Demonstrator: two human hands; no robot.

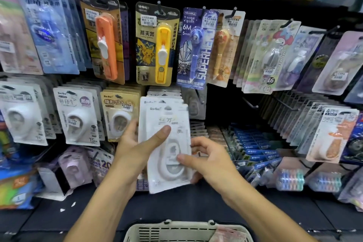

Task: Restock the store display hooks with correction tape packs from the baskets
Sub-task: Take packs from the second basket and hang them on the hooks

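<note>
While the display wall (216,104) fills almost the whole frame, a small stack of white correction tape packs (167,143) is held in the middle of the frame, in front of the second row of hooks. The stack is gripped by the left hand (135,147): its thumb is pressed on the front of the first pack, and the other fingers are curled behind the stack. The right hand (208,157) is placed at the right edge of the same stack; its thumb is laid on the clear bubble of the front pack and its fingers are curled behind the edge, so the pack is pinched there. At least two packs can be counted in the stack, because a second card is seen a little higher behind the first one.

At the bottom centre of the frame the rim of a pale basket (176,232) is seen, with something pink lying in its right corner. It cannot be told what this is.

In the upper row, an orange tool pack (107,41) and a yellow tool pack (157,45) are hung side by side, and a blue pen-shaped pack (193,49) is hung just right of them. At the left of the middle row, white correction tape packs with grey cards (76,118) are hung on hooks. A bare hook (250,103) is visible at the right of the held stack.
</note>
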